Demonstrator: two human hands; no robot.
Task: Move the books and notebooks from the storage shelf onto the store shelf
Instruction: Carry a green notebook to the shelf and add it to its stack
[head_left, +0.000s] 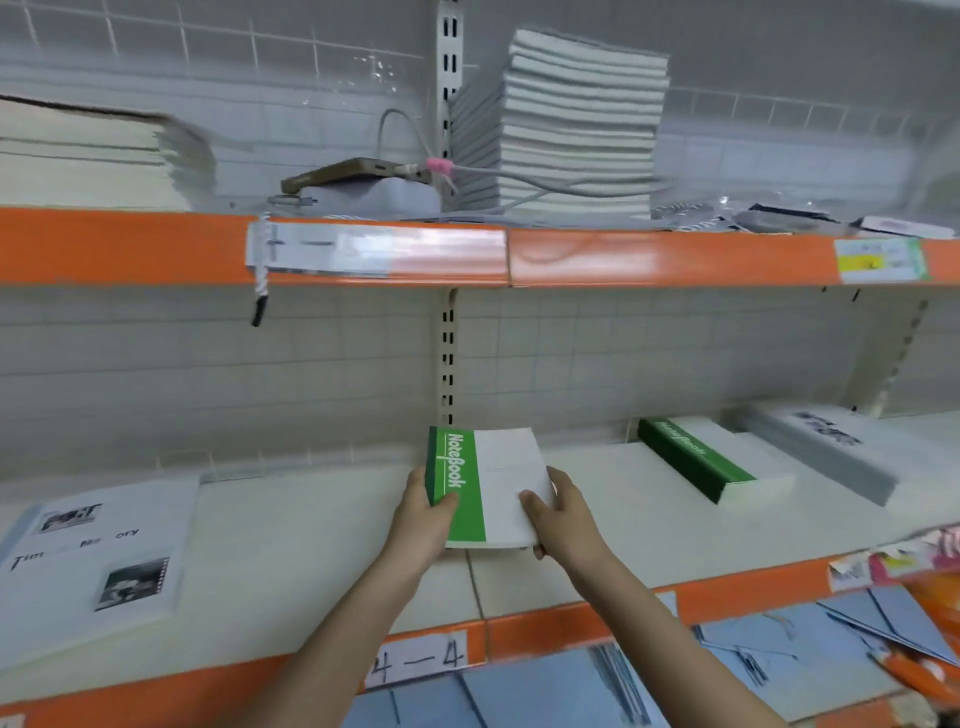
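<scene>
We are gripping a stack of green-and-white notebooks (485, 486) with both hands: our left hand (422, 512) is curling round the green spine edge with the thumb lying on the cover, and our right hand (563, 512) is clasping the white edge, thumb on top and fingers tucked underneath. The stack is sitting low over the white shelf board (311, 530), near its middle and in line with the slotted upright (448, 353) behind it; whether its underside is already touching the board we cannot tell, though the near edge seems to be hanging just above the seam. From this we are judging that we are in the placing step, setting this batch down on the store shelf. To the right, well apart from our hands, another green notebook pile (701, 460) is lying at an angle, with a grey pile (826, 447) just beyond it. To the left a white booklet with photos (98, 551) is resting flat. Above, on the orange-edged upper shelf (649, 260), a tall white stack (576, 124) is standing beside a phone on a box (358, 174). The next move is calling for lowering the stack flat, sliding it back toward the wall, squaring it, and only then letting both hands loosen so nothing fans out.
</scene>
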